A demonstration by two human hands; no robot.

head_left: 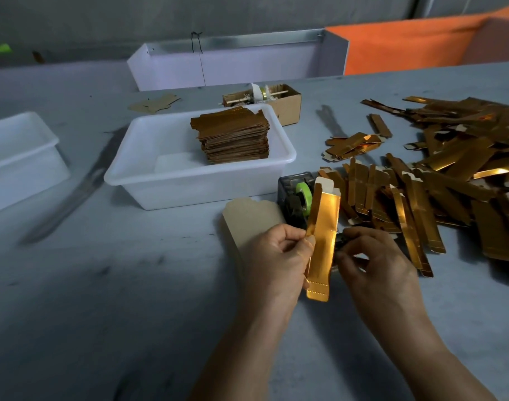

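A person's left hand (276,256) pinches the left edge of a flat gold carton (324,235) between thumb and curled fingers, holding it upright above the grey desk (102,285). Its pale flap points away and its perforated end points toward the camera. The right hand (377,261) sits at the carton's right edge with its fingers curled in; something small and dark shows between them, and whether they grasp the carton cannot be told. Just behind the carton stands a tape dispenser (290,209) carrying a green roll (304,195), and a beige cardboard blank (247,218) lies flat beneath the left hand. To the right spreads a loose pile of gold cartons (450,175). Behind the hands a white tub (189,180) holds a neat stack of flattened cartons (233,137), with an open cardboard box (288,108) beyond it. A second white tub (15,146) sits at the far left.
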